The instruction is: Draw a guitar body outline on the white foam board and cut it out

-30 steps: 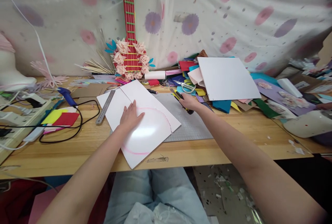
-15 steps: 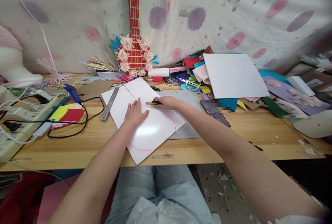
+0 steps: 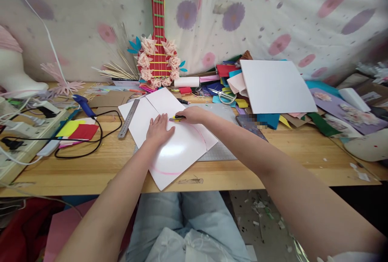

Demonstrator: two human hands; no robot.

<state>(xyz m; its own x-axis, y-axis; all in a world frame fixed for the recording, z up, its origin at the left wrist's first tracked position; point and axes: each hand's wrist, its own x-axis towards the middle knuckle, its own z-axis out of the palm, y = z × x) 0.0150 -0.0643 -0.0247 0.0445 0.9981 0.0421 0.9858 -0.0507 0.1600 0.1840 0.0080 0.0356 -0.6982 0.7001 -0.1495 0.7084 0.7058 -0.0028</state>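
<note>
A white board (image 3: 178,153) with a pink curved line lies at an angle on the grey cutting mat (image 3: 221,153). My left hand (image 3: 159,130) presses flat on the board, fingers spread. Closed around a yellow and black utility knife (image 3: 176,118), my right hand (image 3: 190,115) rests over the upper part of the board. The blade end points left, close to my left fingertips and the pink line. A straight cut line runs across the board's upper corner. On the board's left part lies a steel ruler (image 3: 128,118).
Behind the board stands a red paper guitar (image 3: 158,58) with pink flowers. Scissors (image 3: 222,95) and coloured paper lie at back right, beside another white board (image 3: 275,86). A phone (image 3: 250,127) is right of the mat. A glue gun (image 3: 83,104) and power strip (image 3: 36,144) are left.
My right hand has moved the knife slightly left and up along the board, nearer my left hand. My left hand stays on the board. The view has tilted down a little.
</note>
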